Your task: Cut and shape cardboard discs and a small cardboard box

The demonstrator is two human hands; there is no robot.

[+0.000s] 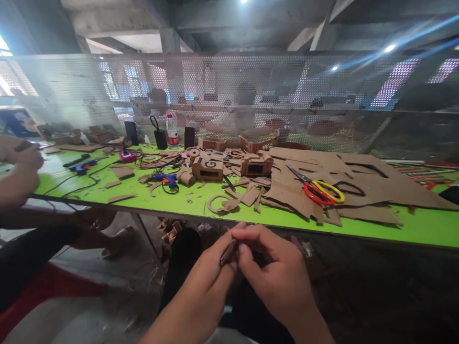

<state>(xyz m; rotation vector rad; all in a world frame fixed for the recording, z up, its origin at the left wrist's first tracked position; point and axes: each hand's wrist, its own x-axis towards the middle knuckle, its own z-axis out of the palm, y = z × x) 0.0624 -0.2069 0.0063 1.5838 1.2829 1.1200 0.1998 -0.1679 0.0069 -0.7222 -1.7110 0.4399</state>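
Observation:
In the head view, my left hand [210,272] is closed around a small, thin brown piece that looks like cardboard [228,253], held low in front of the table edge. My right hand [278,270] meets it from the other side, with thumb and forefinger pinched at the piece's upper end. My fingers hide much of the piece. Beyond my hands, cardboard scraps [249,195] and a curved cardboard ring [215,204] lie near the edge of the green table [172,203]. Scissors with red and yellow handles [322,192] rest on a large cardboard sheet [287,184].
Two cardboard boxes with slots [208,170] stand mid-table beside a blue glue gun [167,179]. Behind them are a water bottle [172,131] and a perforated metal screen [215,79]. At the left, another person's hand [27,162] holds cardboard; a second glue gun [84,166] and cables lie nearby.

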